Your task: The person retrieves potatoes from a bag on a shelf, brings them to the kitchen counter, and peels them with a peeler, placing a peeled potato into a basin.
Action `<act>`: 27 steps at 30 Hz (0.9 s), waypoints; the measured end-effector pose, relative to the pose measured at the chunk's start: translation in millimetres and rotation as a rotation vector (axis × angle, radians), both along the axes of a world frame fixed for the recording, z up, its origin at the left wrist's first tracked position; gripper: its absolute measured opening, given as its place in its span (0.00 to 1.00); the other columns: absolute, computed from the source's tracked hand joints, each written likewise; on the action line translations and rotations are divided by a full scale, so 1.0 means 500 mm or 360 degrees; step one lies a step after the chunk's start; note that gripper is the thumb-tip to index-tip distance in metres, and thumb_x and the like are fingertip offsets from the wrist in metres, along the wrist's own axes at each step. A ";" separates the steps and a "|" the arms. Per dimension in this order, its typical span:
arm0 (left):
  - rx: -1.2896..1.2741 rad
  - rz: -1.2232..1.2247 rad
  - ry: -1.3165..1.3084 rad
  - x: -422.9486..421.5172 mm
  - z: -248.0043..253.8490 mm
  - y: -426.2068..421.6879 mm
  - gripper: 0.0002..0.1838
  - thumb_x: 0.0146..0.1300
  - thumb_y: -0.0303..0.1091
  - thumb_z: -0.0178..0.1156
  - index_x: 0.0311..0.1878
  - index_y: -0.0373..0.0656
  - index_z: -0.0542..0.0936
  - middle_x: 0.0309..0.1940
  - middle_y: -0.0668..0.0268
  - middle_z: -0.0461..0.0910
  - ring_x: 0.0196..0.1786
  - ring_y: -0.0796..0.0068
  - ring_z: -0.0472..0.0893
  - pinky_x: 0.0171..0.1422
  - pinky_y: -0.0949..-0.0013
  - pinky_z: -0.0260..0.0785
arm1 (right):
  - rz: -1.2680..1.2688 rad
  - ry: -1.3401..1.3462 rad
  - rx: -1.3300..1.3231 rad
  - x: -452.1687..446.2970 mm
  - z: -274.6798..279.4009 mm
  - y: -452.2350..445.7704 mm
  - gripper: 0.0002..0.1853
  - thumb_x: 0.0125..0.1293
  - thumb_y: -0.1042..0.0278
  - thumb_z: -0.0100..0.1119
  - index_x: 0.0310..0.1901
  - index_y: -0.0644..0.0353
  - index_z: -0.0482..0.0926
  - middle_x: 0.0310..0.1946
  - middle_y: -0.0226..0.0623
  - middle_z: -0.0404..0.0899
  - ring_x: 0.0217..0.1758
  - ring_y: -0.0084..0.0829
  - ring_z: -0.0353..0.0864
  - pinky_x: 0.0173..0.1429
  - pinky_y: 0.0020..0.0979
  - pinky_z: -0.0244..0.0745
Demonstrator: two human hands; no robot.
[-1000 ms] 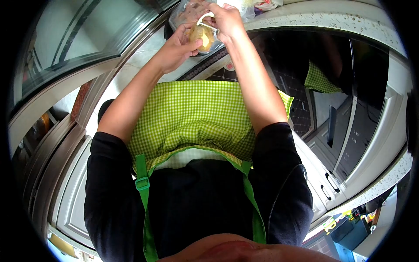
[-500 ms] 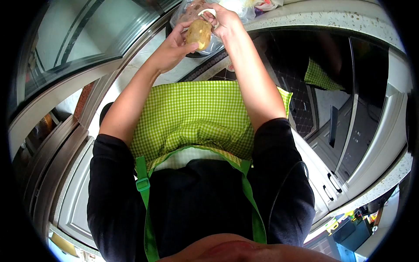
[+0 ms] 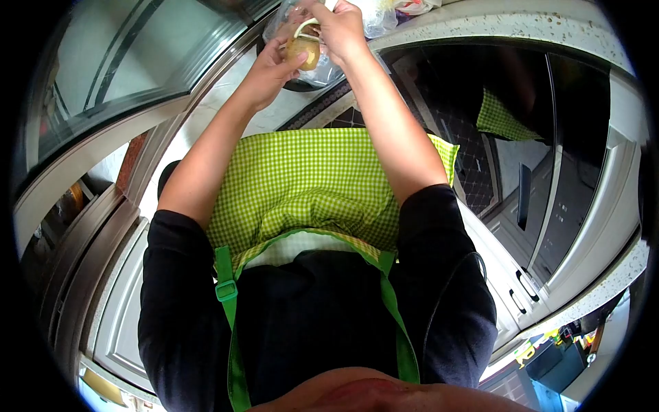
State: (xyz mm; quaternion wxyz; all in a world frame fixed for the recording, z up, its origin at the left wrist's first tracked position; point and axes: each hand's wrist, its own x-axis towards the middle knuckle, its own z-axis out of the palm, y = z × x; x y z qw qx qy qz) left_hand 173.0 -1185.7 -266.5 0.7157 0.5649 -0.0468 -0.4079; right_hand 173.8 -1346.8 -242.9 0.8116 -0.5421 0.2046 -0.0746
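Observation:
A brown potato (image 3: pixel 310 60) with pale yellow patches where skin is off sits in my left hand (image 3: pixel 269 74), whose fingers and thumb wrap its left side and near end. Over the potato's far end my right hand (image 3: pixel 341 33) is closed on a white peeler (image 3: pixel 306 25), its curved frame lying against or just above the skin. Exactly where the blade touches I cannot tell. Under and behind both hands is a see-through plastic bag (image 3: pixel 328 74); the contents are mostly hidden by my hands.
Part of a dark round rim (image 3: pixel 300 86) shows beneath the bag. More white plastic (image 3: pixel 377 17) lies to its right. A glass window (image 3: pixel 151 55) is at the left, a speckled counter edge (image 3: pixel 508 26) and glossy dark panel (image 3: pixel 439 75) at the right. A green checked apron (image 3: pixel 302 172) covers my front.
The potato has moved slightly up and left and is turned more end-on. My right hand has shifted up and left, bringing the peeler across the potato's far end.

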 end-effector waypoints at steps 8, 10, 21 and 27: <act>0.0010 0.0115 0.0128 -0.007 0.017 -0.008 0.36 0.62 0.38 0.65 0.66 0.34 0.57 0.48 0.60 0.77 0.45 0.74 0.79 0.44 0.75 0.68 | -0.0379 -0.0076 0.0347 0.010 -0.053 -0.031 0.04 0.60 0.75 0.58 0.35 0.66 0.77 0.28 0.37 0.80 0.25 0.27 0.80 0.28 0.28 0.77; 0.0009 0.0120 0.0142 -0.005 0.014 -0.008 0.36 0.62 0.38 0.64 0.66 0.33 0.56 0.48 0.59 0.77 0.44 0.73 0.80 0.43 0.75 0.69 | -0.0305 -0.0032 0.0506 -0.001 -0.013 -0.008 0.05 0.60 0.74 0.60 0.35 0.66 0.77 0.28 0.37 0.81 0.26 0.27 0.81 0.28 0.28 0.78; -0.0256 0.0093 0.0222 -0.005 0.014 -0.011 0.40 0.63 0.33 0.62 0.70 0.33 0.49 0.53 0.54 0.75 0.52 0.62 0.79 0.54 0.66 0.75 | -0.0402 0.0091 0.0467 -0.006 -0.014 -0.022 0.07 0.60 0.72 0.62 0.33 0.65 0.74 0.29 0.37 0.82 0.26 0.29 0.81 0.28 0.30 0.76; -0.0127 -0.0036 0.0136 -0.006 0.024 -0.011 0.34 0.62 0.29 0.62 0.68 0.34 0.57 0.54 0.57 0.74 0.53 0.64 0.78 0.58 0.66 0.73 | -0.0078 -0.0055 0.0064 -0.009 0.002 0.000 0.05 0.60 0.73 0.62 0.31 0.66 0.79 0.25 0.37 0.81 0.25 0.25 0.80 0.29 0.27 0.75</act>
